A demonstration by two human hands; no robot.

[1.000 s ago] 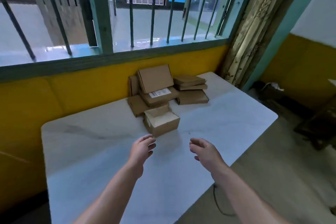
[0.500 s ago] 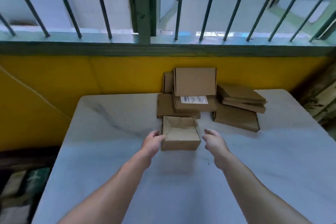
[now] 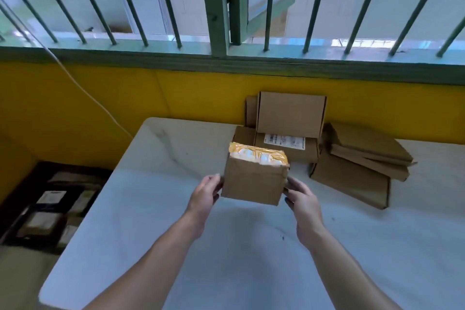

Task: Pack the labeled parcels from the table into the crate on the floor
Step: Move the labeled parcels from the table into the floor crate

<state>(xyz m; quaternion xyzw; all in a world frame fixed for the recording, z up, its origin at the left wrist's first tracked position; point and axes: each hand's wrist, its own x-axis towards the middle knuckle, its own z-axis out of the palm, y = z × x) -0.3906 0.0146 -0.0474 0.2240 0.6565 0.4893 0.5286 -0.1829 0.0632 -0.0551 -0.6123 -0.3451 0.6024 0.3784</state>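
At the lower left of the frame we see the dark crate [image 3: 50,211] on the floor, with several parcels already inside it, white labels showing on some. Above it a white cable [image 3: 83,88] runs diagonally across the yellow wall [image 3: 176,95] towards the corner of the bench. The pale, marbled bench [image 3: 151,234] fills the lower middle and right of the frame.

In the centre, we find the left hand [image 3: 205,195] curled against the left side of a taped parcel [image 3: 254,181], thumb on the near face. The parcel is brown cardboard with shiny yellowish tape across its top, tilted a little and held clear of the bench, its shadow lying beneath it. The right hand [image 3: 300,199] grips its right side, fingers wrapped behind the far edge.

Just behind the held parcel we see a labelled parcel [image 3: 286,145] lying on the bench, its white barcode sticker facing up, and an upright carton [image 3: 290,114] leaning against the wall. To the right sits a loose pile of flat cartons [image 3: 362,153], overlapping one another. Across the top of the frame run the green window bars [image 3: 266,2].
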